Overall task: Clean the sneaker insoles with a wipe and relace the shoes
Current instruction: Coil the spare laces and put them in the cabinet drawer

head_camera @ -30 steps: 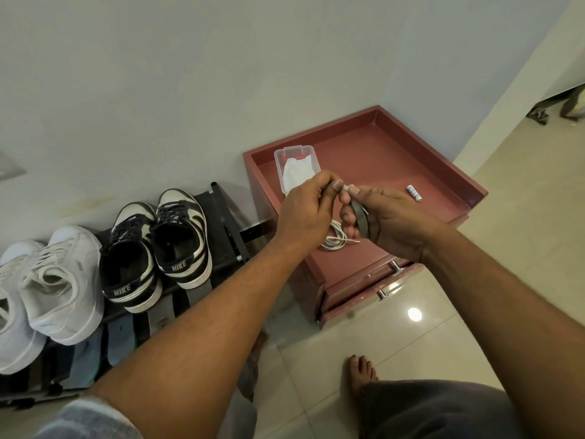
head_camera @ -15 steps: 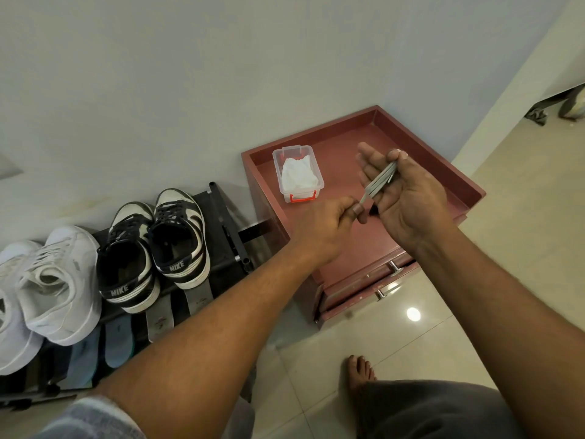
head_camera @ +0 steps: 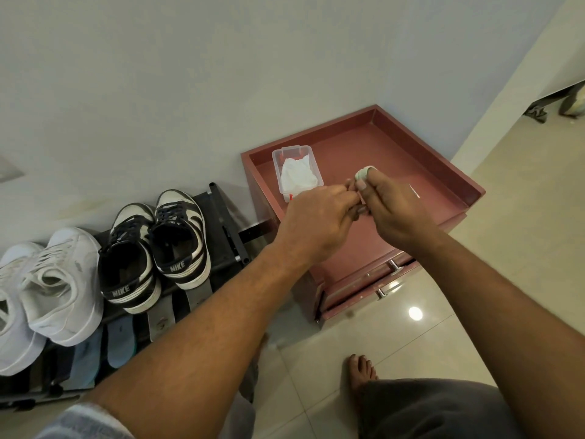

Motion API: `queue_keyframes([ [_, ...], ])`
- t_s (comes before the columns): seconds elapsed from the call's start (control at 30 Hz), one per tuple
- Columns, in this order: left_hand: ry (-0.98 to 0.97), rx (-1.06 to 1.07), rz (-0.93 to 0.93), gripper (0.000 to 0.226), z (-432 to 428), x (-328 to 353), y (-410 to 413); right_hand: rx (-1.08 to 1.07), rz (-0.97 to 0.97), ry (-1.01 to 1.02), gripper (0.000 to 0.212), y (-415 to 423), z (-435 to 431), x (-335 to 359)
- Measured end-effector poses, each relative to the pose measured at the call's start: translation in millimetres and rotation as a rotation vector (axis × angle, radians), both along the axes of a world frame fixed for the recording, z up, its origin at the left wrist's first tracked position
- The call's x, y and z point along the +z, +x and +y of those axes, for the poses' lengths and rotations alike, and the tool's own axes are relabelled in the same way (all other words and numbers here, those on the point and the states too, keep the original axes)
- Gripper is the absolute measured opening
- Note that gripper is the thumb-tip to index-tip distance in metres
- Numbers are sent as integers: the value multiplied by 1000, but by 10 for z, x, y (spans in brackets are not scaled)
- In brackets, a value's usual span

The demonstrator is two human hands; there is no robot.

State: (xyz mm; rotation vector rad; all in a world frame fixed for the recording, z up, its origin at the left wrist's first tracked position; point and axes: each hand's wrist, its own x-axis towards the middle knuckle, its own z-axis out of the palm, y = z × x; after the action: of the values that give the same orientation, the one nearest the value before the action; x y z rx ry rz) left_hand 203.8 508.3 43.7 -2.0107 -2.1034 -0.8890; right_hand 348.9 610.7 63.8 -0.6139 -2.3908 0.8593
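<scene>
Sweeping in from the far left: passing a pair of white sneakers (head_camera: 63,286), matte uppers and pale laces, perched on a black shoe rack (head_camera: 228,229). Sliding right to the black-and-white Nike sneakers (head_camera: 152,248), heels turned near, dark laces threaded, smooth panels. Spotting flat insoles (head_camera: 120,340) on the lower tier, some blue, some grey, thin and foam-like, rounded ends poking out near.

Arriving now at the action over the reddish, rimmed cabinet (head_camera: 411,144): left hand (head_camera: 316,217) curling in, fingertips bunching and pinching, seemingly, the free end of a pale shoelace (head_camera: 364,173), though mostly hidden there. Right hand (head_camera: 392,210) curling too, wearing that flat, woven-looking lace as a loop round a raised fingertip, thumb pressing just beside it.

Reading this as coiling a loose lace, well apart from the shoes. Doing it well: feeding with light tension from the left, laying each turn flat without twist, pinning the coil under the thumb against springing loose.

Noting, just beyond the left knuckles, a clear plastic tub (head_camera: 291,153) holding crumpled white wipes (head_camera: 297,175), soft and creased. Finishing right on glossy pale floor tiles (head_camera: 506,280).
</scene>
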Motion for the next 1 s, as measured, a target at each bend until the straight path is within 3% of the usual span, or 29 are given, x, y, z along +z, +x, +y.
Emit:
queue_keyframes([
  [0.07, 30, 9, 39, 27, -3, 13, -28, 11, -78, 46, 25, 6, 67, -53],
  [0.23, 74, 29, 43, 26, -16, 49, -73, 77, -131, -137, 31, 52, 101, -100],
  [0.43, 124, 95, -182, 24, -10, -6, -145, 160, -40, -592, 43, 6, -13, 31],
  [0.57, 126, 138, -383, 25, -2, -96, -188, 244, -42, -879, 39, -38, -80, 92],
  [0.67, 68, 164, -470, 31, 14, -170, -189, 209, 130, -1126, 38, -77, -77, 101],
  [0.8, -123, 178, -501, 29, 28, -315, -51, 131, 518, -1407, 32, -123, -61, 127],
  [0.9, -217, 94, -457, 24, 52, -330, 125, 22, 679, -1390, 29, -153, -30, 48],
  [1.0, -233, 64, -371, 23, 62, -287, 240, -39, 707, -1256, 24, -169, -17, -16],
])
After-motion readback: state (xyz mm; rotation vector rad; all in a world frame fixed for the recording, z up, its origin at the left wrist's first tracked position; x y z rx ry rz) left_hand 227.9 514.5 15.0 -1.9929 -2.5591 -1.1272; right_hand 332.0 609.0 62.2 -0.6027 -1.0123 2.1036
